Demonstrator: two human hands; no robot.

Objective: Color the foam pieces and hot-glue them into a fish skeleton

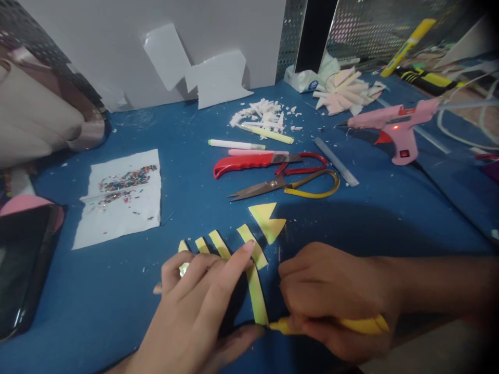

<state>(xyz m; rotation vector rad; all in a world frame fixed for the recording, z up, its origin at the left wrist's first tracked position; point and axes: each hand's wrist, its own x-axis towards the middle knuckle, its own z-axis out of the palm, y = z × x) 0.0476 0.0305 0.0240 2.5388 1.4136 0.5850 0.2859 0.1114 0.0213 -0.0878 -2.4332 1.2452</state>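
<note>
In the head view my left hand (210, 291) lies spread over pale yellow-green strips. Its index fingertip rests on a short strip (259, 254), and its thumb tip touches the lower end of a longer strip (256, 296). More strips (219, 243) poke out beyond the fingers, their lower parts hidden. My right hand (331, 296) is closed around a yellow marker (360, 325), whose tip meets the long strip's lower end. Just above the strips sits a notched yellow piece (268, 221), like a fish tail, apart from both hands.
Yellow-handled scissors (280, 187), a red-handled cutter (245, 163) and markers (237, 145) lie beyond my hands. A pink glue gun (393, 124) with a lit light stands right, its cord trailing. Left are paper with glittery bits (120, 208) and a phone (23, 265).
</note>
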